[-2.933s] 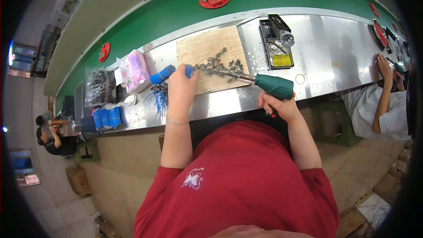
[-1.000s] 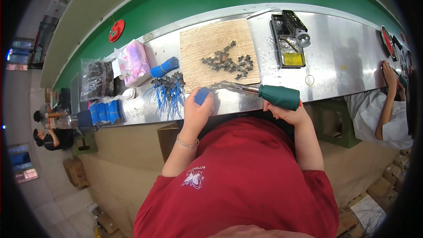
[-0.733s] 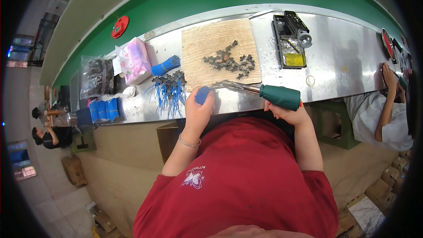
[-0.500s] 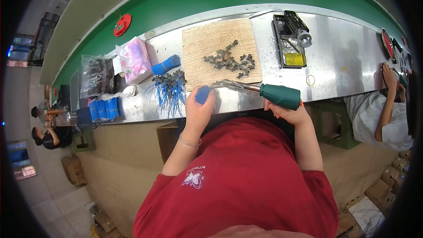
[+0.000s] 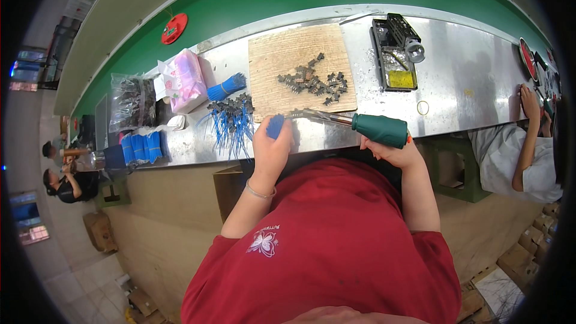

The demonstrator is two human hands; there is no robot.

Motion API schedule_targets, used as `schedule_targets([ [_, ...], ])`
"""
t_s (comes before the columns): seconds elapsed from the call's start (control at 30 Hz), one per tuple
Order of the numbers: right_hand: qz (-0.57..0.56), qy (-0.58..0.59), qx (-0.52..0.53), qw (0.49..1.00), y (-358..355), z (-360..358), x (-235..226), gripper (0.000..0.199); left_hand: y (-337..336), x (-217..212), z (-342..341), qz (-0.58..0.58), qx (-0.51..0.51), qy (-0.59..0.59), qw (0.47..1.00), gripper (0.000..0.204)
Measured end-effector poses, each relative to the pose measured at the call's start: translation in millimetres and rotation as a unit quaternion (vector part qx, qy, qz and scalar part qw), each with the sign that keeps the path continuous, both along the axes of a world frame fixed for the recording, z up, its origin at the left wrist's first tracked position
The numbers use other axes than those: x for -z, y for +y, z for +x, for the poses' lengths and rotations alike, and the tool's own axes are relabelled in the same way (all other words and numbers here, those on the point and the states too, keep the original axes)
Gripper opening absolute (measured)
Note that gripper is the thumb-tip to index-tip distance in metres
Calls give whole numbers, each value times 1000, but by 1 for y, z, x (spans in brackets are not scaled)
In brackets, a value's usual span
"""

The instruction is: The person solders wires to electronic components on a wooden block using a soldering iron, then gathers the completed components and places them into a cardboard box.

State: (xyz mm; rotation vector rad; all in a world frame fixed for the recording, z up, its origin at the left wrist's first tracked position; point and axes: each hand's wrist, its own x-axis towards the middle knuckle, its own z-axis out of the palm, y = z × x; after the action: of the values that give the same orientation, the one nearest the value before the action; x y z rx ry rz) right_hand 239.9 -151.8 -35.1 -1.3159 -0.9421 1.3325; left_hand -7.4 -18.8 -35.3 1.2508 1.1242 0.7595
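My right hand [image 5: 390,151] grips a soldering iron with a green handle [image 5: 379,130]; its metal shaft points left toward my left hand. My left hand [image 5: 273,144] wears a blue fingertip cover and pinches a small part at the iron's tip, just in front of the wooden board [image 5: 288,54]. A pile of small dark components [image 5: 313,81] lies on that board. Left of my left hand lies a heap of parts with blue wires [image 5: 231,117].
A black tray with a yellow sponge [image 5: 396,54] sits right of the board. Pink packet [image 5: 186,81], blue wire bundle [image 5: 225,88], clear bag of dark parts [image 5: 129,102] and blue packs [image 5: 141,147] lie left. Another person's arm [image 5: 528,126] works at far right.
My left hand has come back from the board's pile to the front edge, where it now meets the iron's tip. Over the last second both hands stay nearly still.
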Motion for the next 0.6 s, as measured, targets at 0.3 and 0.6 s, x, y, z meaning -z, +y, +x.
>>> schedule_targets([
  [0.3,10,-39,13,999,2,-3,-3,18,0,0,4,25,-11,26,999,12],
  [0.6,12,-57,12,998,3,-3,-3,20,0,1,5,39,-8,49,998,12],
])
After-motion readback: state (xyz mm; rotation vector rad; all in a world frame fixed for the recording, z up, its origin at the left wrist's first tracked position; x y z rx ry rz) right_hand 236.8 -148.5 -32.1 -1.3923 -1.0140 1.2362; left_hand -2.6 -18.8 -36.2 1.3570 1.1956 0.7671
